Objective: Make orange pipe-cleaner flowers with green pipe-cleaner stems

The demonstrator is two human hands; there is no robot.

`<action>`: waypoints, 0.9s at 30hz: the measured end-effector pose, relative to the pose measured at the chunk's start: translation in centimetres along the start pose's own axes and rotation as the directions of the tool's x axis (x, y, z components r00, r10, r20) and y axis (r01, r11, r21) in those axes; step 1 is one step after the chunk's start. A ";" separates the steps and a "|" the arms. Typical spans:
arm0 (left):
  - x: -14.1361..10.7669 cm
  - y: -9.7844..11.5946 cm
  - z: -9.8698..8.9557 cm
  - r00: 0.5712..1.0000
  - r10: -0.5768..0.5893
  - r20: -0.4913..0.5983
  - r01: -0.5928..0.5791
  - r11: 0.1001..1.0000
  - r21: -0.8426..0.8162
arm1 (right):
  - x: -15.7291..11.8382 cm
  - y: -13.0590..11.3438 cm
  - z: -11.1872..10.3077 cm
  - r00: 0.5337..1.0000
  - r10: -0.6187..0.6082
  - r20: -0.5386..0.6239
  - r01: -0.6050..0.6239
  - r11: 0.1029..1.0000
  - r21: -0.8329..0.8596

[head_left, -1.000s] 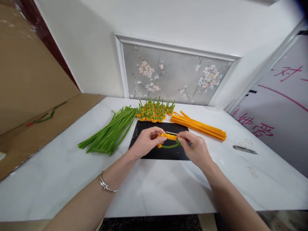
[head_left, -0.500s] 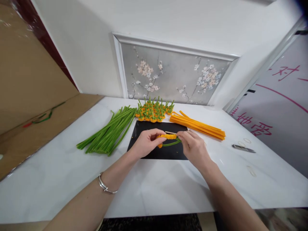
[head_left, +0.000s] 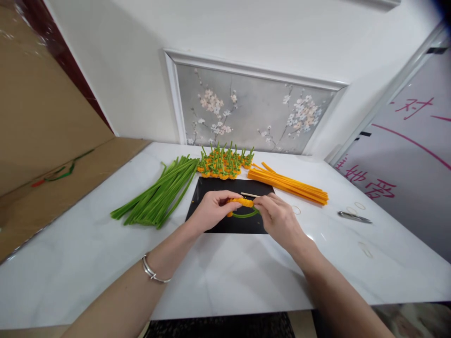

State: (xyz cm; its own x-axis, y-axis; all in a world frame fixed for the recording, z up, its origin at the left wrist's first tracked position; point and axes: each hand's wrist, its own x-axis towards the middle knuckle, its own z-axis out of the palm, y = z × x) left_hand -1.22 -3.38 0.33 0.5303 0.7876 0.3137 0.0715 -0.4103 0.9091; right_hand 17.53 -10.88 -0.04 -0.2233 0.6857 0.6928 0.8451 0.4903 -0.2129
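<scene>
An orange coiled fuzzy strip [head_left: 244, 202] is stretched between my two hands above a black mat [head_left: 225, 226]. My left hand [head_left: 215, 209] pinches its left end between thumb and fingers. At its right end my right hand [head_left: 276, 215] is closed, fingertips together, beside a green stem [head_left: 244, 216] that curves below the coil. A thin pale stick [head_left: 251, 195] shows just behind the coil, over the mat. Behind the mat stand many orange flower pieces [head_left: 225, 165] with upright green stems.
Green fuzzy stems [head_left: 158, 195] lie in a pile at left. Orange ones [head_left: 289, 184] lie in a bundle at right. Further right are small scissors or snips [head_left: 354, 217] and several thin rubber bands [head_left: 360, 205]. Cardboard [head_left: 52, 188] borders the left side.
My right hand has moved slightly left and closer to my left hand. The orange coil looks a little shorter and more bent. The view has shifted slightly.
</scene>
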 end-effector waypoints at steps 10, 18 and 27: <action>0.0 0.3 -0.5 1.000 -0.018 0.017 0.018 1.000 0.018 | -0.1 -0.5 0.0 0.984 0.030 0.176 -0.042 0.997 0.064; 0.0 0.7 -0.5 0.997 -0.065 0.047 0.072 0.987 -0.146 | 0.0 -0.2 0.0 0.995 0.036 0.094 -0.045 0.994 0.102; 0.0 0.9 -0.4 0.998 -0.063 0.025 0.067 0.971 -0.228 | 0.0 -0.1 -0.6 0.998 0.057 0.015 -0.057 0.996 0.068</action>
State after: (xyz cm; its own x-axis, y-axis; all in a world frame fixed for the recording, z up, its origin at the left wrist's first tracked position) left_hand -1.49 -3.58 1.25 0.5461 0.7998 0.2491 -0.0875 -0.2412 0.9665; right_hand 17.72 -11.21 0.41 -0.1825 0.7204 0.6691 0.8218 0.4854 -0.2985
